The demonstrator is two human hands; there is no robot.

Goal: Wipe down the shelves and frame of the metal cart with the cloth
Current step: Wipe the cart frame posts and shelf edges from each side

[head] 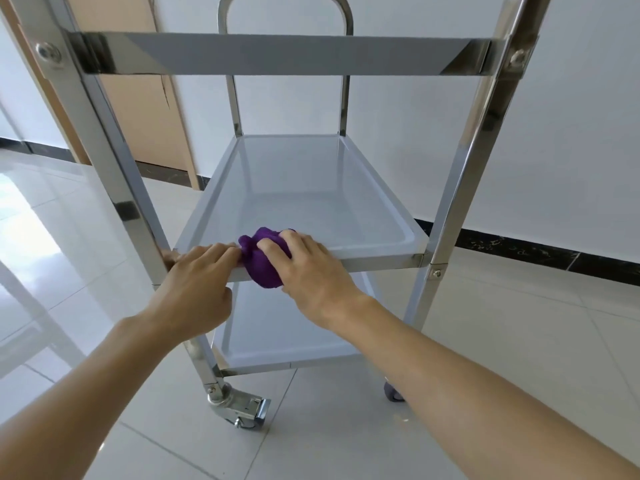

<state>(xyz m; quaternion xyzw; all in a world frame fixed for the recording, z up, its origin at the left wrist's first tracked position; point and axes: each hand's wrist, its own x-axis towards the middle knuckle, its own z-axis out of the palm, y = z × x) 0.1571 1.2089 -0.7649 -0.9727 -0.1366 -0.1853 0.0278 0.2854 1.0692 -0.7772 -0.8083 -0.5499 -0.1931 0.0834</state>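
A three-tier stainless steel cart stands in front of me, with shiny posts left and right. A bunched purple cloth lies over the near rim of the middle shelf. My right hand grips the cloth, fingers curled over its top. My left hand holds the same rim just left of the cloth, fingers over the edge and thumb below, its fingertips touching the cloth. The upper shelf's front edge crosses the top of the view. The bottom shelf shows beneath my hands.
The cart rests on castors, one with a brake at the near left and another at the near right. Glossy white floor tiles surround it. A white wall with a black skirting runs behind, and a wooden door stands at the back left.
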